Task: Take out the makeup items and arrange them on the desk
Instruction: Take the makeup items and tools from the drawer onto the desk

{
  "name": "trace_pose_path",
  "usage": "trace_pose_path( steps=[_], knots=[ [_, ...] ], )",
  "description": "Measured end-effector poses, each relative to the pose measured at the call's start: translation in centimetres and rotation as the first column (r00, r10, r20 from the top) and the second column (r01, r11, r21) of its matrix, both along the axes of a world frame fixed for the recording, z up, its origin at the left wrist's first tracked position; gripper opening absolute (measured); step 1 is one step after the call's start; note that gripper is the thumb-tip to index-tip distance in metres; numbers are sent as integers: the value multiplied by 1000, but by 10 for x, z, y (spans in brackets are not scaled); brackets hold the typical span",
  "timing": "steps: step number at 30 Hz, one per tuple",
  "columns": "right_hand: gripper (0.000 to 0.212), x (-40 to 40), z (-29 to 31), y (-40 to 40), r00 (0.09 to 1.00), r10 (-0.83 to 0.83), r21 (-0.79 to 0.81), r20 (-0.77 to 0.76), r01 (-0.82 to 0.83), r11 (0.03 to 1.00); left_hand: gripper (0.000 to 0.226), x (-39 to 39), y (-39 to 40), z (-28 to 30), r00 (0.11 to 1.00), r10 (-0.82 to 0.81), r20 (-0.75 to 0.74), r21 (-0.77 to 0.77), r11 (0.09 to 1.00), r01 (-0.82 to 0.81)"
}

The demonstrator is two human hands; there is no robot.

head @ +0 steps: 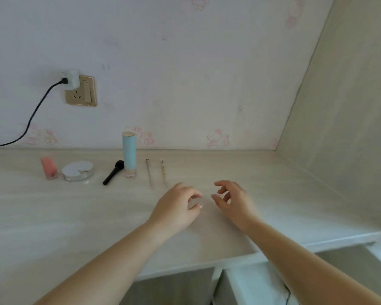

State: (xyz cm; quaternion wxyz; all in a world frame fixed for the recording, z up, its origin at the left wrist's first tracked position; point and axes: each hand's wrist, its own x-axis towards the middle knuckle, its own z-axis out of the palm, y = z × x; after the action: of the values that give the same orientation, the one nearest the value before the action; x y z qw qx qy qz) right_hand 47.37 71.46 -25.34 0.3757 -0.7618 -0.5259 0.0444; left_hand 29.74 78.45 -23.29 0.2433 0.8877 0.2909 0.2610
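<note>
together over the middle of the pale desk (53, 216): left hand (176, 208) and right hand (233, 201), close but not touching, palms turned toward each other; left hand fingers (195, 195) curled loosely inward, thumb tip near the fingertips, nothing clearly held; right hand fingers (221, 190) bent and spread, likewise with nothing visible in them; whether either hand touches the desk cannot be told; bare forearms reaching in from the near edge.

farther back and to the left, lined up near the wall: pink bottle (49, 167) standing at the far left; just right of it, round white compact (78, 170) lying flat; then black brush (113, 172) lying at a slant, bristle head toward the far side; then tall light-blue tube (129, 154) with a gold cap, upright, brush head just beside its lower part; right of that, two thin sticks lying roughly parallel, pointing near to far, thin pink pencil (149, 173) and thin pale brush (164, 172), slightly apart from each other; near ends of both just left of and beyond the left hand.

on the wall above the far left: gold socket plate (81, 94) with a white adapter (70, 79) plugged in and a black cable (34, 111) running down and off to the left; faint pink cartoon prints on the wallpaper (207, 62); pale side panel (350, 128) at the right.
</note>
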Motion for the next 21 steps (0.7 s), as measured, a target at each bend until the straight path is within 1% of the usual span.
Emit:
trace_pose_path(
  steps=[3, 5, 8, 9, 10, 13, 16, 18, 21],
  knots=[
    [38, 19, 5, -62, 993, 1, -86, 121, 9, 996, 32, 18, -55, 5, 982, -182, -52, 8, 983, 182],
    [40, 31, 3, -110, 982, 36, -143, 183, -9, 990, 36, 28, -93, 4, 955, -280, -99, -9, 960, 281],
    [42, 44, -2, -184, 969, 64, -201, 239, -15, 980, 40, 41, -148, -6, 887, -413, -206, -68, 910, 409],
    [42, 44, 0, -191, 963, 84, -211, 258, -28, 977, 41, 42, -153, -8, 871, -436, -227, -71, 899, 432],
    [43, 46, -4, -222, 961, 70, -237, 267, -5, 971, 42, 48, -176, -14, 833, -489, -258, -85, 870, 485],
    [46, 44, -12, -277, 946, 70, -279, 317, 22, 960, 45, 54, -214, -28, 755, -585, -295, -114, 806, 580],
    [50, 37, -23, -334, 946, 52, -360, 320, 71, 930, 46, 59, -249, -38, 673, -659, -335, -156, 744, 650],
    [50, 32, -27, -358, 945, 52, -402, 322, 87, 912, 45, 59, -261, -41, 649, -689, -324, -168, 716, 677],
    [44, 25, -34, -395, 958, 22, -400, 285, 98, 911, 45, 62, -282, -46, 598, -737, -314, -211, 669, 713]
  ],
)
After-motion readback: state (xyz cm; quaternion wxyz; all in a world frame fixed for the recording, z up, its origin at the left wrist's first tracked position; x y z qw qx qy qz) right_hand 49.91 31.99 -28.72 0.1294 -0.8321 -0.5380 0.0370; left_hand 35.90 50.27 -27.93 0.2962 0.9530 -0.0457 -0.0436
